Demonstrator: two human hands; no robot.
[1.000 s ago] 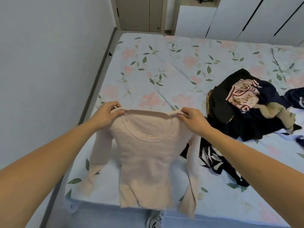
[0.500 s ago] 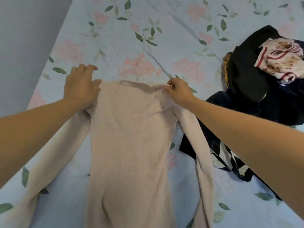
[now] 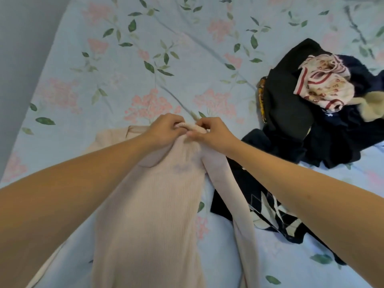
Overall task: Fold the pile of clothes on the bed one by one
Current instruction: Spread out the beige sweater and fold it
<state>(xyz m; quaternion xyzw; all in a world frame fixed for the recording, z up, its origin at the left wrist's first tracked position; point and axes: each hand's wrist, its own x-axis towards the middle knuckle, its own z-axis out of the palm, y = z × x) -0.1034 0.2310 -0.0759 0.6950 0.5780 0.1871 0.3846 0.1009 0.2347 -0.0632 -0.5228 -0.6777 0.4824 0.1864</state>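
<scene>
A pale pink ribbed sweater (image 3: pixel 153 208) lies lengthwise on the floral bed sheet (image 3: pixel 128 65), its neck away from me. My left hand (image 3: pixel 166 129) and my right hand (image 3: pixel 209 134) meet at the collar, both with fingers curled and pinching the bunched neckline. One long sleeve runs down the right side of the sweater's body. The left sleeve is mostly hidden under my left forearm. The pile of unfolded clothes (image 3: pixel 324 113) sits to the right, dark garments with a cream and red printed piece on top.
A dark garment with a white diamond pattern (image 3: pixel 268 213) lies beside the sweater's right sleeve, under my right forearm. A grey wall (image 3: pixel 22 48) borders the bed on the left.
The sweater went from held up in the air to laid flat on the bed. Both hands have moved from the shoulders inward to the collar, and the camera has tilted further down.
</scene>
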